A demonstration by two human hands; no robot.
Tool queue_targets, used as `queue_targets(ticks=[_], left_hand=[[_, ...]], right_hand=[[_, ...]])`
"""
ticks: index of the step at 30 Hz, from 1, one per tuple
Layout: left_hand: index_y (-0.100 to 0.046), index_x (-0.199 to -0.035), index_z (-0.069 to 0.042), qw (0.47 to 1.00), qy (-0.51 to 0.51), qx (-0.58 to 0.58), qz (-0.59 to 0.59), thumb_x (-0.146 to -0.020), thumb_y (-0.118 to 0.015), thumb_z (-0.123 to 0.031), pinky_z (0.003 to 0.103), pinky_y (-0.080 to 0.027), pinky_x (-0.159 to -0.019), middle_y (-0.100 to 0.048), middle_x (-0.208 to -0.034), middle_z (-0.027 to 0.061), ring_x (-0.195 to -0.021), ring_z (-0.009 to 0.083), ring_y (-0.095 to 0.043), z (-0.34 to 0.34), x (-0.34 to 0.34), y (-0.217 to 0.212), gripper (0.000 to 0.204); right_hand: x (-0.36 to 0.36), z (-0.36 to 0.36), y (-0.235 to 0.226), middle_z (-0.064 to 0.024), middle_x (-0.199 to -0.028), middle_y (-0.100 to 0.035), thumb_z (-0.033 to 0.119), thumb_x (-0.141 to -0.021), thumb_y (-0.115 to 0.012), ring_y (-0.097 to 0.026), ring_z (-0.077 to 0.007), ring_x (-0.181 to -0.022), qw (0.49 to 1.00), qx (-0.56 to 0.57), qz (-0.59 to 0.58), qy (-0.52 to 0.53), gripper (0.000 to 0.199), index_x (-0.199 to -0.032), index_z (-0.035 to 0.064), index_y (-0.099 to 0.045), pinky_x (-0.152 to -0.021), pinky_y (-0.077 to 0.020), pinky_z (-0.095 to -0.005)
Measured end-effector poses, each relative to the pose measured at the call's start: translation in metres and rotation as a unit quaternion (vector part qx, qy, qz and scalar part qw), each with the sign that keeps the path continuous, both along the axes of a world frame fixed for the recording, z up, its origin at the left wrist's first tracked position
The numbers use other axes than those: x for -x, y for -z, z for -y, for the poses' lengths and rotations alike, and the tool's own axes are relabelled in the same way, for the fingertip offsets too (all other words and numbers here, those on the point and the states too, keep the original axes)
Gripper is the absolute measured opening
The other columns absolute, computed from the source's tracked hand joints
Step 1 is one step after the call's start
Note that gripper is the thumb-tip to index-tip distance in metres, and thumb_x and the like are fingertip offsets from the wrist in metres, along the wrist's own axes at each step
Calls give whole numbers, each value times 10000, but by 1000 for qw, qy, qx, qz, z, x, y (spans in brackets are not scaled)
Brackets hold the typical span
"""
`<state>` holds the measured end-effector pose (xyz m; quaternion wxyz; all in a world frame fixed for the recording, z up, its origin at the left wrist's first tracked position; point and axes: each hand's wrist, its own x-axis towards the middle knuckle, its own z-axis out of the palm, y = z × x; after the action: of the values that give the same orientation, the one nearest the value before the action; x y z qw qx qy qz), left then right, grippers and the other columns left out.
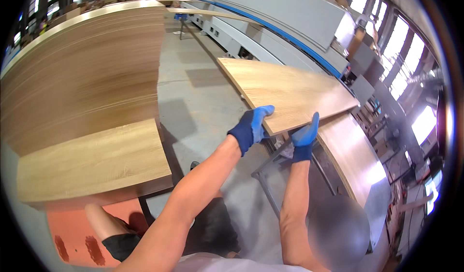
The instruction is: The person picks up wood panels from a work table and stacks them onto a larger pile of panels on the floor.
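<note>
close below me, both my forearms reach up and forward from the lower edge. my left hand [251,127], in a blue glove, has its grip clamped on the near corner of a long wooden board [287,94], fingers over the top face. my right hand [304,139], gloved the same, holds the near edge just beside it. the board is lifted, tilted, its far end out over the grey machine with a blue stripe [270,25]. i judge it picked up but not yet set down. under it, another board [353,156] lies on a metal frame. to my left a tall stack of boards [82,78] stands, a shorter stack [92,163] in front.
</note>
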<state>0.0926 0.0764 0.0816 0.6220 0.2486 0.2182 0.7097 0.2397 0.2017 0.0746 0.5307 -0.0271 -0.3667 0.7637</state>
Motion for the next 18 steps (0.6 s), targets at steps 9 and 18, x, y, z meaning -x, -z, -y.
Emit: queue_targets(ticks=[9,18], left_hand=[[-521,-1010,19,987,-148,51,-27,-777,-556,-175,315,-484,-733,-574,-947,114,-838,198,-579,165,61,-8,305],[-447,-1154,31,854,-509,3,109,-839,-434,-372,320,-421,-838,-507,-1140,154,-1000,240,-517,427,146,123,512]], right_hand=[[-74,-68,-2,-140,-1154,-489,358,-827,-468,-460,-290,-1054,990,9,36,135,488,-1175,18,-428,-903,-365,-407],[-178,-114,25,-142,-1240,-425,373,-853,-420,-418,-301,-1107,969,2,137,207,529,-1234,10,-369,-943,-325,-408]])
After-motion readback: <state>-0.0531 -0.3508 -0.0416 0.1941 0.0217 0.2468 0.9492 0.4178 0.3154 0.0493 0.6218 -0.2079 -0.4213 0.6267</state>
